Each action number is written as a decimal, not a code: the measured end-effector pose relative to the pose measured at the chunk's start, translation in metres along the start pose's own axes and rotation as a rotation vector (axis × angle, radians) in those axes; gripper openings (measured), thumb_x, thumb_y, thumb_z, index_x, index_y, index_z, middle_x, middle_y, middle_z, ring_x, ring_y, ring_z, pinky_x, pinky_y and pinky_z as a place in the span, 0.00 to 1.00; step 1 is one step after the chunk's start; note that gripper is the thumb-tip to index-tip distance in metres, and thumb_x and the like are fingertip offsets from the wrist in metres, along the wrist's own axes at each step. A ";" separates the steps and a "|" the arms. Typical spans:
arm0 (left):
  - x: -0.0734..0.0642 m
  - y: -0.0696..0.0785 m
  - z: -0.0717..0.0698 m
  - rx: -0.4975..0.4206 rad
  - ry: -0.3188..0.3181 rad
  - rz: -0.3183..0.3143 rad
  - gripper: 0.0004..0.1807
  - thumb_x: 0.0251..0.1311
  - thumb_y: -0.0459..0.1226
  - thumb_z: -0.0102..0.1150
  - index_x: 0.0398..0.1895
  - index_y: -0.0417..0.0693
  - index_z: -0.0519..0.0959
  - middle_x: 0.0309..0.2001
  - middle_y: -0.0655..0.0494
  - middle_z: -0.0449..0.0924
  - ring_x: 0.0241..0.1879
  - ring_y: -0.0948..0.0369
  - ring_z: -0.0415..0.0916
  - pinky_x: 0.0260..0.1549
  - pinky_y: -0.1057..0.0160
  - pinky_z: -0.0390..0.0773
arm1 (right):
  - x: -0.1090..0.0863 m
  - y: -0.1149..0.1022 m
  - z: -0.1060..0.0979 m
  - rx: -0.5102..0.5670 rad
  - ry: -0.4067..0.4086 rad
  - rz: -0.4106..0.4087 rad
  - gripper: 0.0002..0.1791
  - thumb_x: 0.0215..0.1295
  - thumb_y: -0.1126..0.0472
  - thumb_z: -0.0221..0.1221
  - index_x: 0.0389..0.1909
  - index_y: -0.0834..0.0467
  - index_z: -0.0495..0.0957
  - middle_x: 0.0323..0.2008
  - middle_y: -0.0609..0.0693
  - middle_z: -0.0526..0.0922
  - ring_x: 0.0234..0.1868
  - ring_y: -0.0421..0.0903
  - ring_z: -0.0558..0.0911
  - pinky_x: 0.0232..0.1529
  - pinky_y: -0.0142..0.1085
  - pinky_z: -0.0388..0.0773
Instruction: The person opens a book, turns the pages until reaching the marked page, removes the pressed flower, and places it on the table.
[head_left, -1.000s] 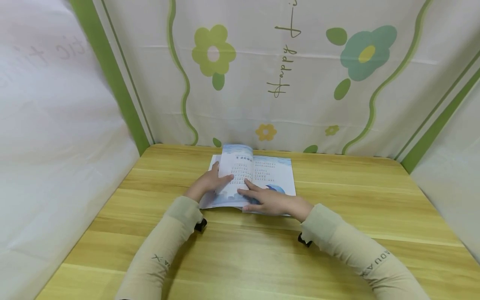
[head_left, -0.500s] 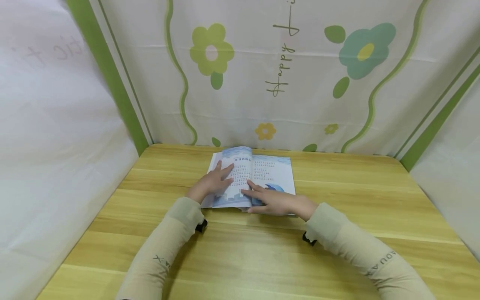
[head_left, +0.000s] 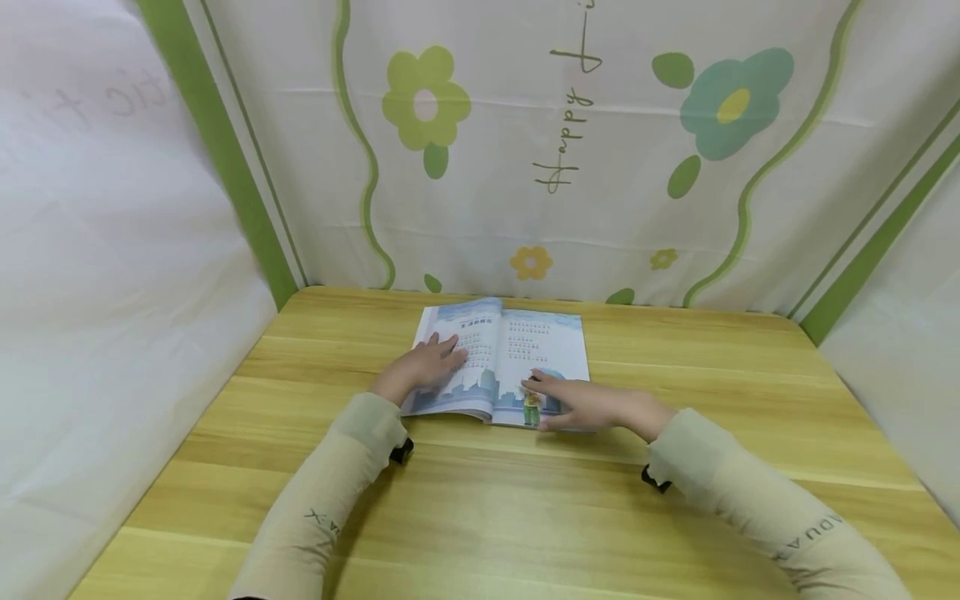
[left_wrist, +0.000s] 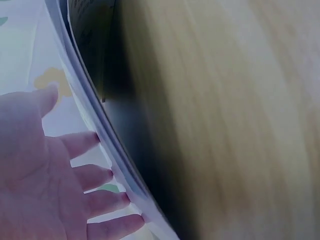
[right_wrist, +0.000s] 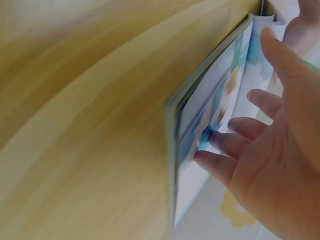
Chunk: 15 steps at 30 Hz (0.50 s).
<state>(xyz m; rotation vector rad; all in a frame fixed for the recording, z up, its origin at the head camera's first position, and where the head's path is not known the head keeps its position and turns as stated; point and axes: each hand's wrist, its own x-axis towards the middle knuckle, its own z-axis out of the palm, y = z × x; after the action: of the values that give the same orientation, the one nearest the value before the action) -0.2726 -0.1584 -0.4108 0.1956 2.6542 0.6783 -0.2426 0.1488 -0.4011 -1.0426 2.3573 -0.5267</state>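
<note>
An open book [head_left: 517,342] with blue-tinted illustrated pages lies on the wooden table near its far edge. My left hand [head_left: 423,367] rests on the left page with its fingers spread; in the left wrist view the fingertips [left_wrist: 122,197] touch the page. Over the lower part of the right page lies my right hand [head_left: 592,402], fingers extended and holding nothing. In the right wrist view the fingers [right_wrist: 235,142] are apart from one another at the page, and whether all of them touch it I cannot tell. Part of a printed figure shows beside the right hand.
The wooden table [head_left: 480,517] stretches around the book. Behind it hangs a white curtain [head_left: 480,192] printed with flowers and lettering, and white fabric also closes off both sides. A black wrist strap [head_left: 402,451] shows under the left sleeve.
The raised page has come down flat on the left side under my left hand. My right hand has slid right, off the middle and onto the right page.
</note>
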 end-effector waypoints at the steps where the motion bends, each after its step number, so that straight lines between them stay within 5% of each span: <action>1: 0.000 0.000 0.000 0.000 -0.005 0.000 0.40 0.78 0.62 0.33 0.84 0.51 0.49 0.82 0.38 0.34 0.79 0.35 0.34 0.73 0.34 0.43 | -0.002 0.003 0.000 -0.006 0.002 0.003 0.42 0.75 0.48 0.61 0.81 0.60 0.55 0.80 0.65 0.45 0.79 0.63 0.51 0.74 0.57 0.55; 8: -0.002 0.006 0.001 0.020 -0.029 -0.010 0.52 0.71 0.68 0.42 0.83 0.44 0.43 0.83 0.46 0.36 0.79 0.36 0.30 0.73 0.35 0.42 | -0.014 0.017 -0.001 -0.020 0.007 0.042 0.44 0.70 0.47 0.65 0.79 0.61 0.58 0.80 0.66 0.47 0.78 0.65 0.52 0.74 0.58 0.55; 15: -0.005 0.011 0.003 -0.018 -0.035 -0.037 0.55 0.68 0.67 0.51 0.84 0.50 0.37 0.83 0.46 0.32 0.79 0.38 0.26 0.73 0.33 0.40 | -0.022 0.019 -0.005 -0.033 -0.011 0.072 0.43 0.69 0.53 0.68 0.79 0.59 0.60 0.80 0.63 0.48 0.78 0.65 0.52 0.74 0.58 0.55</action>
<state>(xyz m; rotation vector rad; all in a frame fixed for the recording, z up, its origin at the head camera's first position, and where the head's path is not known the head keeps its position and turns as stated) -0.2661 -0.1489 -0.4060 0.1519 2.6108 0.6812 -0.2437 0.1784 -0.4014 -0.9680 2.3913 -0.4555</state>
